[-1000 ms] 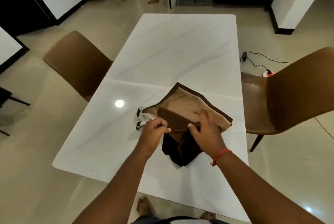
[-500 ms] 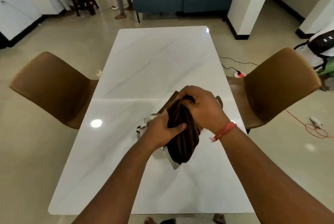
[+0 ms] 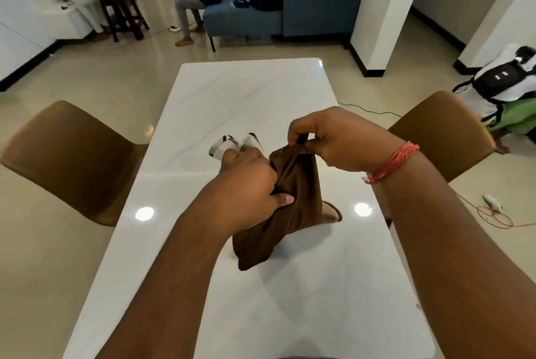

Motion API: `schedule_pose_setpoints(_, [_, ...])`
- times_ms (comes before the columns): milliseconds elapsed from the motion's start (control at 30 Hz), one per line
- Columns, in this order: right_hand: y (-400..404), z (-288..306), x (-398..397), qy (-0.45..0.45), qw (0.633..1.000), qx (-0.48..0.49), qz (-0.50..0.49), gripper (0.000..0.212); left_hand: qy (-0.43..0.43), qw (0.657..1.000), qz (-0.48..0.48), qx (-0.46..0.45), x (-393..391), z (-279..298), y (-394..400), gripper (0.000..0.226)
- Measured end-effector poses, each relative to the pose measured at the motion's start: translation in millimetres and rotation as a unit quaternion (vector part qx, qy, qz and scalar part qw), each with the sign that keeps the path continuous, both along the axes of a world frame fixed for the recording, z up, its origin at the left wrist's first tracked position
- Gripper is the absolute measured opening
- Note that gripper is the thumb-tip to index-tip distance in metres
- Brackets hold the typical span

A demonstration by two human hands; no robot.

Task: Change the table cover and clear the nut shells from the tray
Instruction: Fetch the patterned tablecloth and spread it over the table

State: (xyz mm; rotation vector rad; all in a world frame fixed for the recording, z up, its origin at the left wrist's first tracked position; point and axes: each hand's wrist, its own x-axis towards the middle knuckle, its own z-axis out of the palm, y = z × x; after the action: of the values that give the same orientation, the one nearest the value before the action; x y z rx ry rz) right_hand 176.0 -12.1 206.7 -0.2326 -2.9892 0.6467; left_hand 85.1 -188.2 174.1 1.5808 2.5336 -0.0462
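Observation:
A brown folded table cover (image 3: 287, 213) hangs bunched above the white marble table (image 3: 249, 91), its lower end close to the tabletop. My left hand (image 3: 249, 181) grips the cloth's left side, with a white and black strip of it (image 3: 229, 145) sticking out past my fingers. My right hand (image 3: 333, 141) pinches the cloth's top edge between thumb and fingers. A red thread band circles my right wrist. No tray or nut shells are in view.
A brown chair (image 3: 66, 155) stands at the table's left side and another (image 3: 441, 129) at its right. A blue sofa (image 3: 290, 7) with seated people lies beyond the far end. Cables and a white plug (image 3: 493, 202) lie on the floor at the right.
The cover lay flat on the table a second ago; both hands have gathered it, lifted it off the surface and begun pulling its edges apart. The view has tilted up.

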Motion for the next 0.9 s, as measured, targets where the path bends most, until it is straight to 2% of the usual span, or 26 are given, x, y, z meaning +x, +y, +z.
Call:
schedule_pose_setpoints(33, [3.6, 1.6, 0.5, -0.012, 1.0, -0.009, -0.002, 0.028, -0.025, 1.0, 0.015, -0.012, 2.4, 5.7, 2.0, 0.043])
schedule_pose_setpoints(100, [9.9, -0.4, 2.4, -0.032, 0.999, -0.041, -0.005, 0.031, -0.159, 0.985, 0.065, 0.018, 0.7, 11.0, 3.5, 0.031])
schedule_pose_setpoints(133, [11.7, -2.6, 3.4, -0.035, 0.998, -0.056, -0.006, 0.03, -0.222, 0.969, 0.096, 0.058, -3.0, 11.9, 2.2, 0.031])
schedule_pose_setpoints(167, [14.2, -4.7, 4.1, -0.034, 0.997, -0.064, -0.004, 0.03, -0.246, 0.958, 0.122, 0.089, -6.1, 12.1, 1.8, 0.039])
schedule_pose_setpoints(233, [19.2, -8.2, 4.4, -0.023, 0.998, -0.057, 0.003, 0.029, -0.235, 0.956, 0.146, 0.095, -12.4, 3.9, 2.0, 0.052])
schedule_pose_setpoints(333, [23.2, -8.2, 1.2, -0.011, 0.997, -0.072, 0.024, 0.026, -0.283, 0.944, 0.164, 0.054, -8.4, -20.7, 9.6, 0.061])
schedule_pose_setpoints(467, [34.2, 4.5, -8.8, -0.046, 0.996, -0.056, 0.059, 0.025, -0.291, 0.934, 0.207, 0.026, 3.2, -51.7, 21.0, 0.071])
schedule_pose_setpoints(533, [43.6, 13.6, -22.8, -0.002, 1.0, 0.0, 0.026, 0.027, -0.286, 0.941, 0.179, 0.006, 8.3, -56.9, 19.4, 0.052])
schedule_pose_setpoints(600, [42.4, 17.6, -41.6, 0.119, 0.99, 0.05, -0.051, 0.029, -0.307, 0.94, 0.15, 0.014, 11.9, -53.8, 18.1, 0.039])
schedule_pose_setpoints(633, [34.8, 17.1, -51.8, 0.173, 0.981, 0.047, -0.079, 0.031, -0.326, 0.934, 0.14, 0.03, 12.1, -49.2, 19.2, 0.038])
schedule_pose_setpoints(700, [10.8, 14.8, -68.9, 0.206, 0.975, -0.044, -0.067, 0.039, -0.367, 0.916, 0.132, 0.093, 9.4, -36.8, 27.5, 0.035])
schedule_pose_setpoints(733, [-1.2, 12.9, -74.6, 0.189, 0.976, -0.104, -0.031, 0.045, -0.395, 0.895, 0.14, 0.151, 8.1, -31.1, 32.7, 0.027])
schedule_pose_setpoints(767, [-9.6, 10.6, -76.5, 0.176, 0.974, -0.139, 0.001, 0.052, -0.433, 0.858, 0.161, 0.224, 7.7, -25.9, 37.7, 0.019])
schedule_pose_setpoints(833, [-17.6, -0.2, -67.6, 0.209, 0.968, -0.137, 0.0, 0.056, -0.513, 0.743, 0.226, 0.366, 6.3, -17.1, 44.3, 0.015])
schedule_pose_setpoints(900, [-25.7, -22.1, -43.0, 0.304, 0.943, -0.117, -0.062, 0.045, -0.558, 0.638, 0.275, 0.454, 0.8, -9.8, 45.0, 0.025])
